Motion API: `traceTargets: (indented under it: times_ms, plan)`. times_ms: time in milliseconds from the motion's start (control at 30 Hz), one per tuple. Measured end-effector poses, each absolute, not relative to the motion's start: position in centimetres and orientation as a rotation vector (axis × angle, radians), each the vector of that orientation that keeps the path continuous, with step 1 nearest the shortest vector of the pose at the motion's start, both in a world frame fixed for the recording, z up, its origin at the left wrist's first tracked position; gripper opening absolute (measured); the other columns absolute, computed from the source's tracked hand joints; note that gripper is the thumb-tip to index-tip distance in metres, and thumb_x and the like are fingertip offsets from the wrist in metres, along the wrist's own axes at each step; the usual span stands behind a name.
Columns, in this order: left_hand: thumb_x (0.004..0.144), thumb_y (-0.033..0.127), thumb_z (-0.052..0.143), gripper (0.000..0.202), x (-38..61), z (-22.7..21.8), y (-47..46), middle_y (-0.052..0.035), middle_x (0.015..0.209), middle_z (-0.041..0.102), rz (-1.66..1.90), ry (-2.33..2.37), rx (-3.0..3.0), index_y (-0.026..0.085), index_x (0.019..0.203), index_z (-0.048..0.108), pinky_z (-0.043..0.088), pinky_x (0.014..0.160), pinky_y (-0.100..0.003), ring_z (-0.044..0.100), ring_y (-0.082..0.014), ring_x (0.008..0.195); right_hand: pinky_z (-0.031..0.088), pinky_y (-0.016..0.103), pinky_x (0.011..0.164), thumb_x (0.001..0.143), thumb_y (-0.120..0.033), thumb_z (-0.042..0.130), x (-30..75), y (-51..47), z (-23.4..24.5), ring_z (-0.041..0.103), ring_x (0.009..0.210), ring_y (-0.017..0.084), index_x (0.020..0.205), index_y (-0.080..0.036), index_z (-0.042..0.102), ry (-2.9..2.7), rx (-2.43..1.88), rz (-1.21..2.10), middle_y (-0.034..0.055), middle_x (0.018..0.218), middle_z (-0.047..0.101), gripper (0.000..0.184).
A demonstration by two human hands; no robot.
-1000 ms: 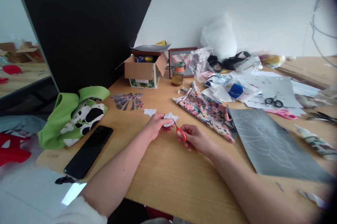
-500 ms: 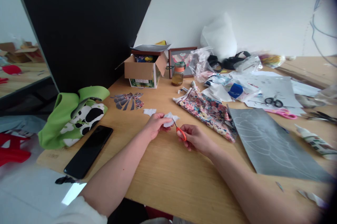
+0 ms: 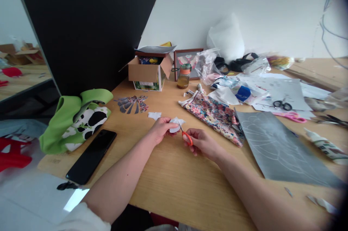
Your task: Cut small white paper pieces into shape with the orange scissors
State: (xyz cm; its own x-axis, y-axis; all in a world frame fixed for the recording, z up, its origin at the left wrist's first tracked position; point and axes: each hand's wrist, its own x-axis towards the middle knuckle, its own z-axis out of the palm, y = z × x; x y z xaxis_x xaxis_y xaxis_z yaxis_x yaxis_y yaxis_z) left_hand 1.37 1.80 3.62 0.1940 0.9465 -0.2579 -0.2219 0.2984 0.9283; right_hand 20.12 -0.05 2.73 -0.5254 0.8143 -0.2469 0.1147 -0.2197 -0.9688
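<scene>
My left hand (image 3: pixel 160 129) pinches a small white paper piece (image 3: pixel 175 124) just above the wooden table (image 3: pixel 174 176). My right hand (image 3: pixel 201 142) grips small orange-handled scissors (image 3: pixel 185 135), their blades reaching into the paper's right edge. A second white scrap (image 3: pixel 154 115) lies on the table just left of my left hand. A floral patterned fabric (image 3: pixel 214 116) lies close on the right of both hands.
A black phone (image 3: pixel 91 155) and a green panda bag (image 3: pixel 77 117) lie at the left. A grey sheet (image 3: pixel 277 149) lies at the right. Further back are a cardboard box (image 3: pixel 150 71), a jar (image 3: pixel 184 76), black scissors (image 3: pixel 282 105), pink scissors (image 3: pixel 292 117) and cut grey shapes (image 3: pixel 132 103).
Almost nothing differs; the paper piece has turned slightly between my fingers while the scissors stay at its edge.
</scene>
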Motion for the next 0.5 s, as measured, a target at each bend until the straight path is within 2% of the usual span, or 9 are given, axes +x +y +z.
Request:
traceTargets:
  times_ms: [500]
  plan:
    - [0.054,0.023,0.078,0.023,1.34,3.57,1.81,-0.0052,0.062,0.066,0.994,1.023,0.896,0.01,0.069,0.067,0.043,0.046,-0.021,0.057,-0.0117,0.053,0.036,0.019,0.037,0.064,-0.064,0.076,19.97,-0.15,3.08,0.042,0.044,0.006,0.071,-0.017,0.054,-1.516,-1.13,1.792,-0.0038,0.063,0.053,0.052]
